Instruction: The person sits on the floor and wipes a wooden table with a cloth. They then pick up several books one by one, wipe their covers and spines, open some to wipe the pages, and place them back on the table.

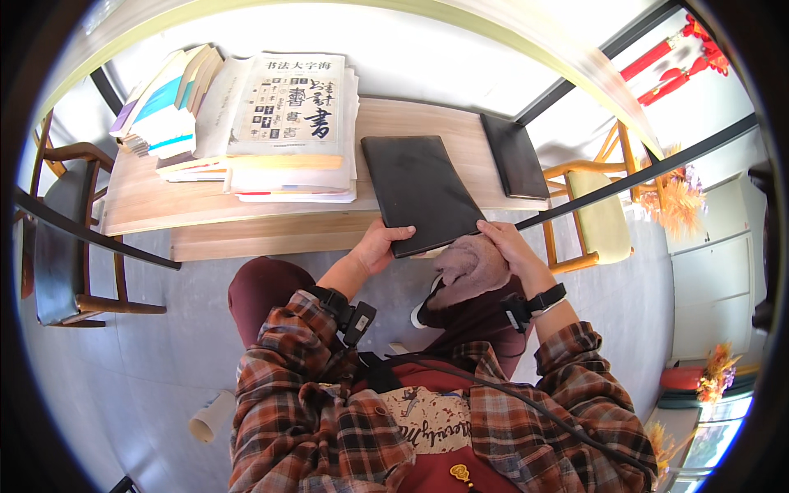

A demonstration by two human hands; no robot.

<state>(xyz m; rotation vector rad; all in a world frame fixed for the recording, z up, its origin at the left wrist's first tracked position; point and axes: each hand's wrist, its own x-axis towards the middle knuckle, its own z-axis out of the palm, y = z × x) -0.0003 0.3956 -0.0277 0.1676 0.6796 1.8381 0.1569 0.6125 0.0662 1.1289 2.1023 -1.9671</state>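
Note:
A flat black book or folder [424, 191] is held between both hands at the front of a wooden shelf board [407, 117]. My left hand [377, 245] grips its near left corner, thumb on top. At the near right corner my right hand [502, 241] pinches the edge. That same hand also holds a bunched mauve cloth [471, 268], which hangs below the corner. Just left of the black book stands a stack of books topped by a large calligraphy volume [290, 105]. To the right lies another black folder [515, 157].
Several books [169, 101] lean at the board's left end. Black metal bars [635, 179] frame the shelf, and a pale board [370, 7] arches above. A dark-seated chair [68, 240] is at left, a pale-seated one [596, 215] at right. A cardboard tube [211, 416] is on the floor.

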